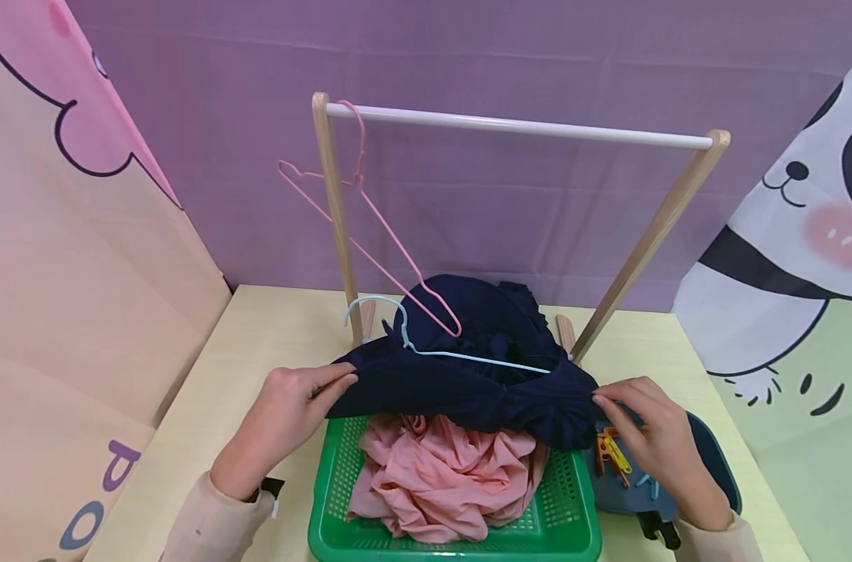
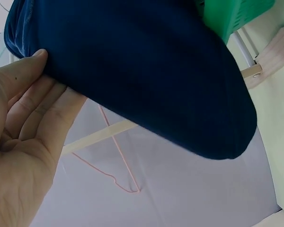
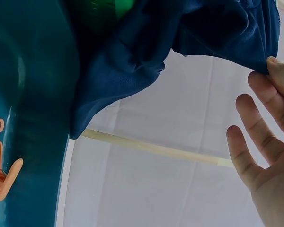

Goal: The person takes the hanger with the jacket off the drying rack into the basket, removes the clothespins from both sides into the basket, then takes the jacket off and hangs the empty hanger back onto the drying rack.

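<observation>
Head view, frame centre: left hand [image 1: 285, 406] and right hand [image 1: 651, 437] each pinch an edge of navy cloth [image 1: 468, 367] above green basket [image 1: 580, 538].

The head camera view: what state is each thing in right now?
Navy garment: stretched between both hands above the basket.
Left hand: pinches the garment's left edge.
Right hand: pinches its right edge.
Blue hanger: lying on the garment.
Pink hanger: hooked on the rail, tilted.
Green basket: holds crumpled pink cloth.
</observation>
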Tool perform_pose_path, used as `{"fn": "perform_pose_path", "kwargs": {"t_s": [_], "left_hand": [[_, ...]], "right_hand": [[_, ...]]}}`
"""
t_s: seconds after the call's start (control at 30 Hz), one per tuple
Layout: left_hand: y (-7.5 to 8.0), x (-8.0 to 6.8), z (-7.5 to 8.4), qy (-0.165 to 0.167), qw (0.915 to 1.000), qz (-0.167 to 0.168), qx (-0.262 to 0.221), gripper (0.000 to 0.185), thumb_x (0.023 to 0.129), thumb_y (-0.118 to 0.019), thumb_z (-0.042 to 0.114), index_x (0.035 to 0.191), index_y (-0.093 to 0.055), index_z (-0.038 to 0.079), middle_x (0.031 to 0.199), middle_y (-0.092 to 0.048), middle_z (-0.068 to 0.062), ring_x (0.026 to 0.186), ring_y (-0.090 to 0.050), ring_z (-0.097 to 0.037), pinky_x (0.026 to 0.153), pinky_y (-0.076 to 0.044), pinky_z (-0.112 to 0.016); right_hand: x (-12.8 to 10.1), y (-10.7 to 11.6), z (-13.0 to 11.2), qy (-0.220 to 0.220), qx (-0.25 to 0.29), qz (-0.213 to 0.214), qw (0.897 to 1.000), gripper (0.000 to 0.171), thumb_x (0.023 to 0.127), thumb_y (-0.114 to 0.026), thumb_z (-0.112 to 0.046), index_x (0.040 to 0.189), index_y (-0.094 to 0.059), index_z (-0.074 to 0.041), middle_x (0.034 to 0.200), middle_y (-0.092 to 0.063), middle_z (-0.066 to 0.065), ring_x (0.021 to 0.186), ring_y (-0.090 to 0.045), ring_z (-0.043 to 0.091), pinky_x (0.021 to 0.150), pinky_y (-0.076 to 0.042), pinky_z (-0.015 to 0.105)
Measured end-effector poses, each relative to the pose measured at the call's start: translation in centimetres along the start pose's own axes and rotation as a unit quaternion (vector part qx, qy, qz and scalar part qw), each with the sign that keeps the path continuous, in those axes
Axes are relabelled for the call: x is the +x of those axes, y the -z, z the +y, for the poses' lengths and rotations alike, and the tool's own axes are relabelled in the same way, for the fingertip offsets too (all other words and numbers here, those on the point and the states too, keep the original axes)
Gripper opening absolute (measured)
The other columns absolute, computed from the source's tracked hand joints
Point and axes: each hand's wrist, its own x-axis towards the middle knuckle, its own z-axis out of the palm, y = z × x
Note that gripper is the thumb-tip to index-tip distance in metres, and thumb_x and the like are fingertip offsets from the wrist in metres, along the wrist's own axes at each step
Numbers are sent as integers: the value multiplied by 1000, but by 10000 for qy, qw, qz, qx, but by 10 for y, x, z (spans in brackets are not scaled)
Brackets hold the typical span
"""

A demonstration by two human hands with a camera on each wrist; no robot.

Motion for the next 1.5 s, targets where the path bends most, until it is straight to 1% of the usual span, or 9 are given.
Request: {"fn": "perform_pose_path", "kwargs": {"t_s": [0.13,0.37,0.53,0.63,0.77,0.97,1.17,1.4,1.5], "left_hand": [[0,0,-2,98,9999,65,-6,24,83,-79,-1,106,-77,-2,99,-75,-13,87,-73,-26,72,-58,-38],[-1,-3,-10,210,9996,151,-99,22,84,-79,1,106,-77,-2,100,-74,-13,88,-73,-26,72,-59,-39],[-2,-4,-13,314,9990,205,-228,21,85,-78,2,106,-77,-1,100,-75,-12,88,-73,-24,73,-59,-39],[-1,-2,-11,289,9990,217,-261,22,84,-79,1,106,-77,-1,100,-75,-12,89,-73,-24,73,-58,-39],[-2,2,-5,150,9996,176,-179,23,83,-79,0,106,-77,-1,100,-75,-12,89,-73,-25,73,-58,-38],[-5,5,2,111,9999,9,-72,23,83,-79,0,106,-77,-2,100,-74,-14,87,-73,-27,72,-58,-38],[-9,4,4,-69,9999,-68,45,23,83,-80,0,106,-77,0,98,-75,-12,83,-74,-23,71,-59,-37],[-10,5,8,-35,9998,-193,94,21,83,-79,1,105,-78,2,96,-75,-10,78,-74,-19,70,-59,-36],[-10,5,10,4,9996,-261,74,21,83,-80,1,105,-78,1,96,-75,-10,79,-74,-20,72,-59,-37]], "right_hand": [[-1,1,1,3,13,63,10000,39,102,-56,-40,95,-76,-8,91,-70,-1,87,-61,14,82,-44,12],[-4,4,2,-44,58,82,9999,39,102,-56,-41,95,-76,-8,91,-70,-1,87,-61,11,83,-43,11],[-7,3,1,-91,171,-40,9998,18,98,-67,-24,95,-76,-9,92,-70,-1,88,-61,10,81,-45,11],[-8,0,-2,-153,234,-296,9992,8,95,-71,-16,97,-76,-11,93,-70,-2,88,-60,11,82,-45,12],[-4,-8,-9,-31,320,-715,9969,17,100,-64,-26,98,-75,-14,94,-69,-5,89,-58,12,79,-46,15],[10,-23,-22,699,455,-873,9927,29,104,-55,-33,96,-75,-13,92,-69,-7,84,-58,13,76,-42,25],[23,-25,-31,808,384,-1123,9896,32,105,-53,-36,98,-75,-13,95,-70,-7,86,-60,12,77,-44,25],[61,-30,-47,1289,273,-493,9901,31,105,-56,-31,101,-76,-8,96,-70,-1,86,-62,17,76,-46,29],[80,-37,-55,1471,157,-460,9879,31,105,-56,-29,102,-75,-6,96,-71,2,88,-62,22,78,-49,35]]}}
